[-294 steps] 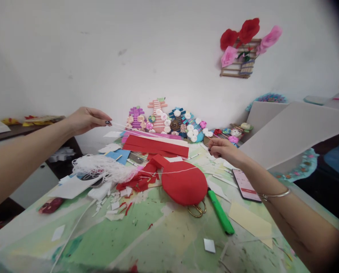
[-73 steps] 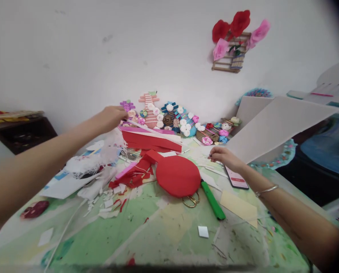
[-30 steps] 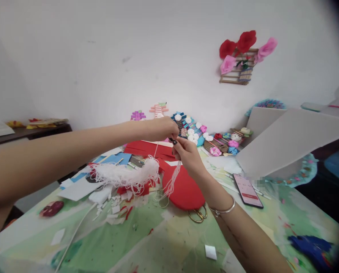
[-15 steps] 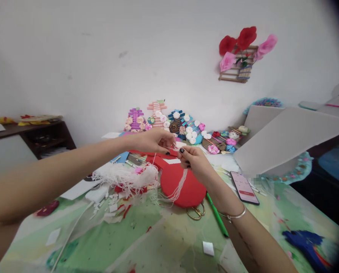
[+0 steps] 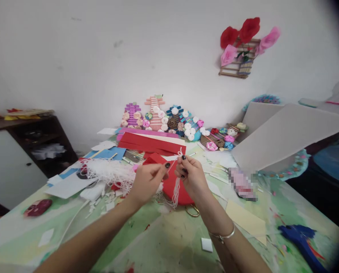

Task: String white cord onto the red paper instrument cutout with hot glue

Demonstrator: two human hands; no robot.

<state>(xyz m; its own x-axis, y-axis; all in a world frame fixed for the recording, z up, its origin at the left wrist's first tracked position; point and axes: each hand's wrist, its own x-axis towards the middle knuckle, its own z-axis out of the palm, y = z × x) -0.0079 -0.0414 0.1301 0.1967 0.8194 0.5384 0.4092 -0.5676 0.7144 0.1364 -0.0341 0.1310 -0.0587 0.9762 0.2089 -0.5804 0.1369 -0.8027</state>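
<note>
My right hand (image 5: 191, 175) pinches a small bundle of white yarn (image 5: 176, 192); loops stick up above the thumb and loose strands hang down below the fist. My left hand (image 5: 150, 179) is closed too, with thumb and forefinger gripping a white strand pulled taut toward the right hand. Beneath both hands lies a red round-bodied piece (image 5: 183, 195), partly covered by them. Left of the left hand sits a tangled heap of white yarn (image 5: 109, 172). The gold handle of a pair of scissors (image 5: 192, 211) pokes out below the red piece.
Red strips (image 5: 149, 143) lie toward the wall, before several flower-decorated guitar shapes (image 5: 156, 119). On the right are a blurred phone (image 5: 242, 184), a blue glue gun (image 5: 300, 239) and a grey board (image 5: 289, 132). A white square (image 5: 206, 244) lies near the front.
My left hand has come down and back toward me, drawing a strand from the bundle. The right hand stays closed on the yarn, slightly lower. The view has shifted a little.
</note>
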